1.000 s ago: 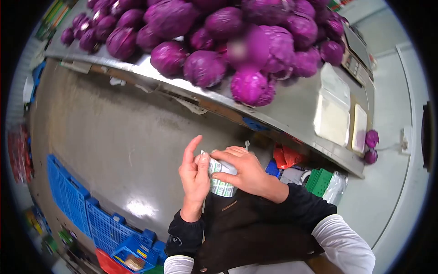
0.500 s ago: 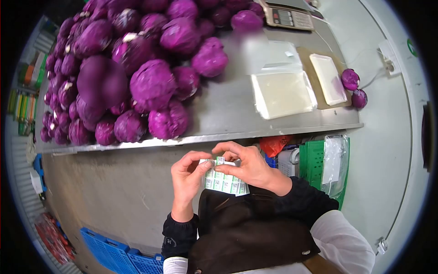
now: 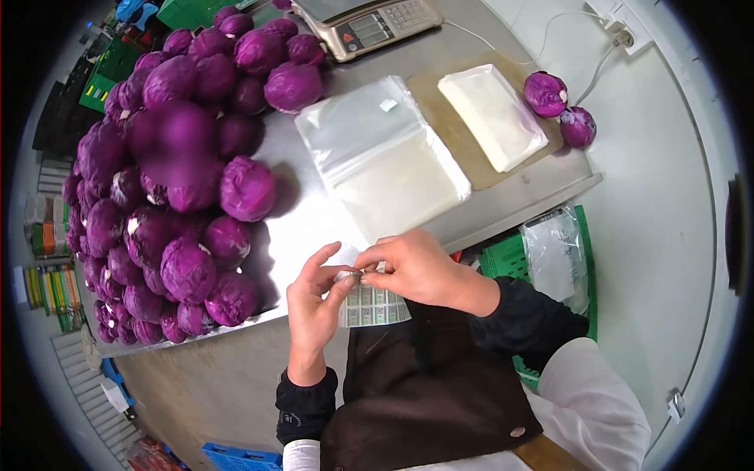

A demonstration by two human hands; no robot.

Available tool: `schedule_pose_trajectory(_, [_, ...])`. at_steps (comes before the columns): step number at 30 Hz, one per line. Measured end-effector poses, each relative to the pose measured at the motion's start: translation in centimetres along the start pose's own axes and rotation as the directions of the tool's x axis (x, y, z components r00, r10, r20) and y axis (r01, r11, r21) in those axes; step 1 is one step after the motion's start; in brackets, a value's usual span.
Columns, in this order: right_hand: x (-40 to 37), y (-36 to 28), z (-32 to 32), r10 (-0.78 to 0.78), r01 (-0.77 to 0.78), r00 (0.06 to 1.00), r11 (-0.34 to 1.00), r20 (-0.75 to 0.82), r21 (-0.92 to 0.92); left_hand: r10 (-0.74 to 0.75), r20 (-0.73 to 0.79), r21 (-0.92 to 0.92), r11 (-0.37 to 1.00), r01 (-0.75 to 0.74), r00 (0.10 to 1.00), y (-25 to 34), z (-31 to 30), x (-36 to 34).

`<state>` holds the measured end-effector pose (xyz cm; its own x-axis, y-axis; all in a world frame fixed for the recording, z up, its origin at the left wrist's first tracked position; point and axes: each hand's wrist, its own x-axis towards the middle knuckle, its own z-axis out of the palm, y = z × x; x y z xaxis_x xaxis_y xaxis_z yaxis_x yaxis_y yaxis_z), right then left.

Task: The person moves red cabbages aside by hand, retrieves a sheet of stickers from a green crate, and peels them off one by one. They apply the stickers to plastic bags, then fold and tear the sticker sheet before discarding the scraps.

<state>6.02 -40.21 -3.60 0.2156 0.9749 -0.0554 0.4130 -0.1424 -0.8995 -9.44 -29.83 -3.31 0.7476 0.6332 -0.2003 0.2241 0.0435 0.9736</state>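
Note:
A sheet of small green and white labels hangs in front of the dark apron, just below the table's edge. My left hand pinches its upper left corner between thumb and finger. From the right, my right hand closes its thumb and forefinger at the sheet's top edge, close to the left fingertips. What lies right between the fingertips is too small to make out. Beyond my hands, clear plastic bags lie flat in a stack on the metal table.
Many purple cabbages are heaped at the left. A scale stands at the back. On the right are a white tray stack, two loose cabbages and a wall socket. A green crate is below the table.
The view has turned and moved closer to the table, so bags, trays and scale appear further left. Both hands stay at the label sheet, fingertips still together at its top.

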Motion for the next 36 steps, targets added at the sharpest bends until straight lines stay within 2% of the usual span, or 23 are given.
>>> schedule_pose_trajectory(2, [-0.1,0.9,-0.9,-0.01,-0.002,0.995,0.992,-0.098,-0.125,-0.045,-0.042,0.116,0.992,0.05,0.998,0.5,1.5,1.2])
schedule_pose_trajectory(3, [0.0,1.5,-1.2,-0.004,-0.006,0.996,0.993,-0.093,-0.116,-0.056,-0.044,0.119,0.991,0.061,0.997,0.8,2.0,1.7])
schedule_pose_trajectory(5, [0.1,2.7,-1.6,-0.05,0.022,0.986,0.985,-0.157,-0.17,-0.049,-0.058,0.32,0.945,0.065,0.997,1.3,3.0,2.5])
schedule_pose_trajectory(6, [0.2,3.1,-1.9,-0.046,0.021,0.987,0.987,-0.156,-0.159,-0.057,-0.059,0.327,0.942,0.074,0.997,1.2,3.4,2.8])
schedule_pose_trajectory(8, [0.4,3.7,-2.3,-0.027,0.001,0.982,0.991,-0.185,-0.136,0.081,-0.046,0.447,0.893,-0.052,0.996,0.9,3.9,3.3])
schedule_pose_trajectory(9, [0.5,4.0,-2.4,-0.02,-0.003,0.982,0.992,-0.187,-0.122,0.072,-0.042,0.455,0.889,-0.045,0.997,1.0,4.2,3.5])
schedule_pose_trajectory(11, [1.0,4.5,-2.7,0.024,-0.034,0.983,0.998,-0.182,-0.052,0.12,-0.033,0.602,0.795,-0.076,0.992,1.5,4.9,4.2])
schedule_pose_trajectory(14, [1.4,5.0,-2.8,0.05,-0.061,0.976,0.997,-0.213,-0.049,0.179,-0.018,0.612,0.78,-0.131,0.984,1.1,5.4,5.2])
schedule_pose_trajectory(15, [1.5,5.2,-2.7,0.06,-0.072,0.971,0.996,-0.232,-0.043,0.143,-0.03,0.562,0.821,-0.102,0.989,1.2,5.5,5.5])
schedule_pose_trajectory(16, [1.6,5.4,-2.7,0.073,-0.074,0.969,0.997,-0.237,0.007,0.145,-0.004,0.564,0.817,-0.117,0.989,1.2,5.3,5.9])
schedule_pose_trajectory(18, [1.6,5.4,-2.8,0.103,-0.091,0.957,0.994,-0.272,0.054,0.047,0.0,0.621,0.783,-0.037,0.999,1.2,4.8,6.7])
schedule_pose_trajectory(19, [1.6,5.3,-3.0,0.132,-0.107,0.957,0.988,-0.258,0.11,0.054,0.022,0.616,0.786,-0.056,0.998,1.2,4.6,7.1])
schedule_pose_trajectory(21, [1.8,5.0,-3.3,0.149,-0.113,0.96,0.981,-0.239,0.157,0.154,0.116,0.575,0.795,-0.193,0.981,1.3,4.1,7.6])
schedule_pose_trajectory(23, [2.0,4.3,-3.2,0.275,-0.223,0.935,0.947,-0.226,0.232,0.177,0.109,0.55,0.809,-0.208,0.978,1.6,3.8,7.7])
schedule_pose_trajectory(24, [2.2,4.2,-2.9,0.274,-0.218,0.932,0.947,-0.237,0.236,0.195,0.102,0.522,0.824,-0.219,0.976,1.7,3.7,7.8])
schedule_pose_trajectory(25, [2.4,4.2,-2.5,0.234,-0.181,0.916,0.966,-0.325,0.186,0.199,0.113,0.523,0.821,-0.228,0.974,1.9,3.5,8.0])
schedule_pose_trajectory(26, [2.5,4.3,-2.2,0.193,-0.152,0.892,0.98,-0.408,0.131,0.186,0.08,0.505,0.839,-0.2,0.979,1.9,3.4,8.1])
schedule_pose_trajectory(27, [2.6,4.2,-2.0,0.197,-0.157,0.889,0.979,-0.413,0.13,0.17,0.043,0.483,0.859,-0.169,0.985,2.0,3.4,8.1])
schedule_pose_trajectory(29, [3.0,4.1,-1.6,0.248,-0.182,0.92,0.956,-0.304,0.229,0.147,-0.005,0.455,0.881,-0.129,0.989,1.7,3.1,8.1])
schedule_pose_trajectory(31, [3.4,4.1,-0.7,0.195,-0.127,0.929,0.966,-0.315,0.223,0.31,0.01,0.538,0.8,-0.266,0.951,1.2,2.4,8.0])
schedule_pose_trajectory(33, [3.9,4.2,0.0,0.133,-0.064,0.937,0.975,-0.323,0.213,0.317,-0.005,0.545,0.796,-0.263,0.948,1.4,1.8,7.7])
schedule_pose_trajectory(35, [4.3,4.2,0.6,0.16,-0.06,0.952,0.934,-0.262,0.353,0.321,-0.024,0.552,0.794,-0.255,0.947,1.4,1.3,7.3])
schedule_pose_trajectory(36, [4.5,3.9,0.6,0.152,-0.057,0.957,0.934,-0.247,0.352,0.301,-0.071,0.482,0.845,-0.232,0.951,1.4,1.1,7.1])
